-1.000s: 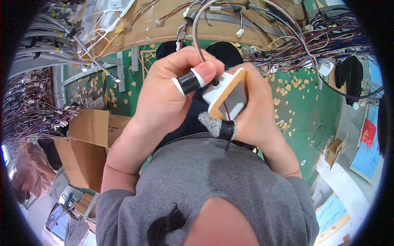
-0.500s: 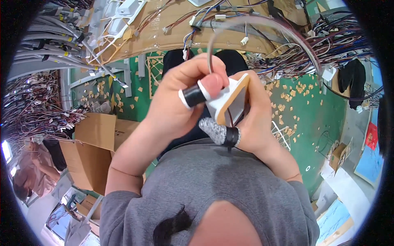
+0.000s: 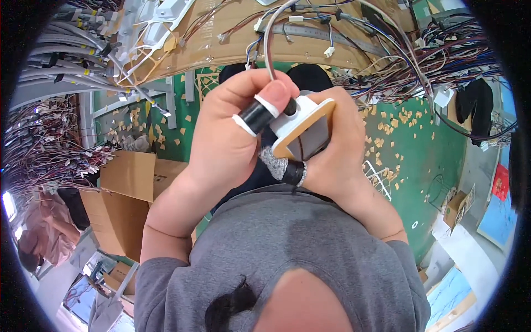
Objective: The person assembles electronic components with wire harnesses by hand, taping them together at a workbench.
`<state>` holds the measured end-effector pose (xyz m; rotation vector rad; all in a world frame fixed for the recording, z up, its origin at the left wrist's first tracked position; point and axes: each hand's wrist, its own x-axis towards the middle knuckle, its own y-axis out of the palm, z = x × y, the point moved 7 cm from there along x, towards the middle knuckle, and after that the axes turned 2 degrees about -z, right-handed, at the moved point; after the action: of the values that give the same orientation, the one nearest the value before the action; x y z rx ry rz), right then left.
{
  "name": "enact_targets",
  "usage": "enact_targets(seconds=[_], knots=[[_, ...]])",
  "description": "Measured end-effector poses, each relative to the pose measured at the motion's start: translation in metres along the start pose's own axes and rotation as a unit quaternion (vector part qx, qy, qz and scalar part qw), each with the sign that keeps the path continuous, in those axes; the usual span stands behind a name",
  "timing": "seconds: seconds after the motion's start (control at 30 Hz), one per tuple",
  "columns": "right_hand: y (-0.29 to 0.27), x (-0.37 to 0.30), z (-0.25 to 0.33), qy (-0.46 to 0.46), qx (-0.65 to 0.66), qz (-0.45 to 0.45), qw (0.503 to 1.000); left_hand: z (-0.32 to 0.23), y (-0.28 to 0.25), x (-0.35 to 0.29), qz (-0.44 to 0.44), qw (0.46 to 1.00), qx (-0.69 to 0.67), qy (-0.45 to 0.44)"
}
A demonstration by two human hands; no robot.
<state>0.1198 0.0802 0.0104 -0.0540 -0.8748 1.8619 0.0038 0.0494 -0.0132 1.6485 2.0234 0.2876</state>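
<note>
My right hand [image 3: 342, 157] grips a small white plastic housing [image 3: 303, 113] with a tan rim along its open side, tilted in front of my chest. Its thumb wears a grey knitted cover held by black tape. Closed in a pinch, my left hand [image 3: 221, 124] has a cable [image 3: 267, 47] between thumb and fingers, right by the housing's round hole. A small black grommet [image 3: 290, 107] shows at that hole beside the taped left thumb. Inside the housing a dark wire is partly visible. From my left hand the cable arcs up and over to the right.
A cardboard-covered bench [image 3: 232, 47] ahead carries wires with white connectors, a metal ruler [image 3: 354, 44] and white plastic parts [image 3: 163, 25]. Wire bundles [image 3: 381, 83] hang right, grey cables [image 3: 77, 50] left. An open carton [image 3: 119, 205] stands left; scraps litter the green floor. Another person [image 3: 47, 227] sits far left.
The housing has turned, so its hole and the black grommet now show. My left hand has shifted slightly up and left, and the cable's arc has moved up and left with it.
</note>
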Motion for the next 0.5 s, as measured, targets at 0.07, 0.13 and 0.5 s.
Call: enact_targets(seconds=[0.07, 0.13, 0.5], knots=[[0.0, 0.0, -0.004, -0.005, -0.018, -0.011, 1.0, -0.002, 0.003, -0.004, -0.003, 0.999, -0.007, 0.049], [-0.002, 0.002, -0.004, -0.004, -0.058, -0.004, 0.998, -0.012, 0.002, -0.013, -0.011, 0.98, 0.134, 0.147], [0.012, -0.007, -0.022, 0.229, 0.253, 0.215, 0.915, 0.004, -0.019, -0.002, -0.032, 0.994, 0.097, -0.047]])
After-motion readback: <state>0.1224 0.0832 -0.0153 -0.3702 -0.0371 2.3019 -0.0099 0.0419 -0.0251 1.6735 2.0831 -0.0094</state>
